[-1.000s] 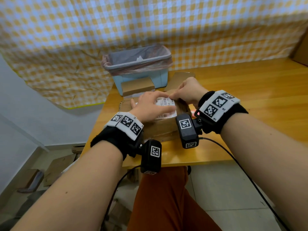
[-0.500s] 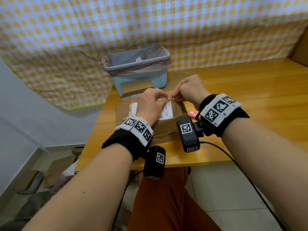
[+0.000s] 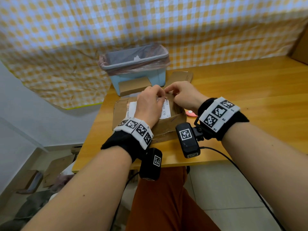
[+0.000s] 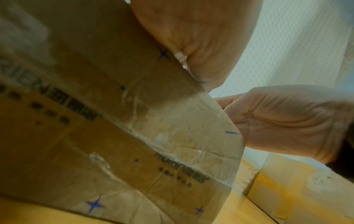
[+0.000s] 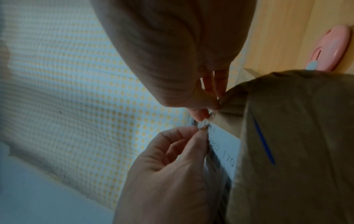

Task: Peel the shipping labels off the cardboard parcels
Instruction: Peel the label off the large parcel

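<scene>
Makeshift packing corner of a plain room — wooden desk, checked cloth hung behind, lined bin, cardboard scraps on tiled floor

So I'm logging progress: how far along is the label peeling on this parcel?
Done: nothing clearly; a pale scrap lies in the lined bin, its origin unclear. In hand: the left hand pinches the far corner of the shipping label, while the right hand has its fingers at the parcel edge beside it. Left: the label looks mostly stuck down.
</scene>
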